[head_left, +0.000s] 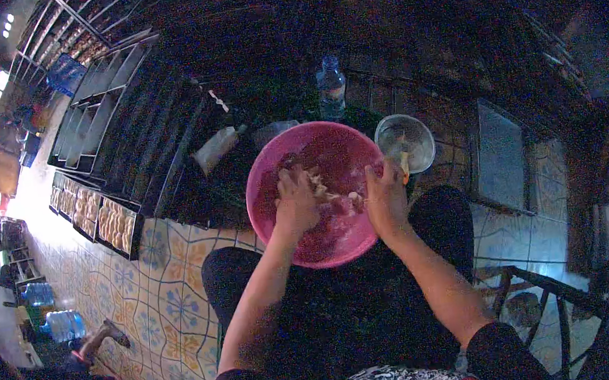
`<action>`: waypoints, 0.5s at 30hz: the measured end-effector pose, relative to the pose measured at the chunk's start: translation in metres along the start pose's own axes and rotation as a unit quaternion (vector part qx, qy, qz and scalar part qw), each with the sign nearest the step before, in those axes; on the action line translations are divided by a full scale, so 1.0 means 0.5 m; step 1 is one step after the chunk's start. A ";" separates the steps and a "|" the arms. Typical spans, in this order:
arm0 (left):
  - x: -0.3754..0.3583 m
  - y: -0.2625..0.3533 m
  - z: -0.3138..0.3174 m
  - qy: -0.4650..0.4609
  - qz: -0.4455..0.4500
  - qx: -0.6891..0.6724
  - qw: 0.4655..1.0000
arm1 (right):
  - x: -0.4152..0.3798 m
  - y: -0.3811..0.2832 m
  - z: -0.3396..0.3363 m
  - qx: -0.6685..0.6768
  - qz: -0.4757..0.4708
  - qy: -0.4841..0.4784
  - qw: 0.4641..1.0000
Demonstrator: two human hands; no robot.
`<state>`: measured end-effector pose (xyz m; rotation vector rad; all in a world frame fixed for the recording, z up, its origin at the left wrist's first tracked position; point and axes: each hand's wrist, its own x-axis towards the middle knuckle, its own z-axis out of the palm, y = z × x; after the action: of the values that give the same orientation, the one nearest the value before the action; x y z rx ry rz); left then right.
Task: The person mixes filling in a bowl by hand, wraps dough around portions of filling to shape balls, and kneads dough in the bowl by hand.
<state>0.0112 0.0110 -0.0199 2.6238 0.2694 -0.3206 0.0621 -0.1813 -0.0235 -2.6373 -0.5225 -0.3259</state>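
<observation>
A pink basin sits between the person's knees, with pale crumbly dough or batter and whitish smears inside it. My left hand is inside the basin at the left, its fingers spread and touching the pale clumps. On the right side, my right hand lies at the basin's inner edge, thumb and fingers apart, gripping nothing that shows. Just right of the basin stands a metal bowl with a light-coloured utensil in it. Behind the basin is a clear plastic bottle.
Trays of pale dough pieces rest at the left beside stacked dark trays. A flat metal tray lies at the right. Another person's leg and blue water jugs appear at the lower left, on patterned tiles.
</observation>
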 end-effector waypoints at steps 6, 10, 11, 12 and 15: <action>0.097 -0.042 0.146 0.173 -0.043 0.133 0.975 | -0.005 -0.006 -0.014 -0.090 -0.144 -0.012 0.985; 0.195 -0.094 0.226 0.024 -0.079 0.172 0.982 | -0.016 -0.014 0.076 0.045 0.045 -0.167 0.984; 0.231 -0.130 0.266 0.072 -0.082 0.134 0.985 | -0.022 0.007 0.114 0.047 0.043 -0.165 0.984; 0.224 -0.115 0.240 0.077 -0.082 0.136 0.984 | -0.025 0.041 0.156 0.060 -0.002 -0.185 0.981; 0.197 -0.072 0.154 0.111 -0.162 -0.039 0.980 | 0.003 0.052 0.171 0.066 -0.074 -0.232 0.968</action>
<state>0.0828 0.0184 -0.1284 2.5343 0.7725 -0.1185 0.0863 -0.1638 -0.1074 -2.5457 -0.8578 0.2854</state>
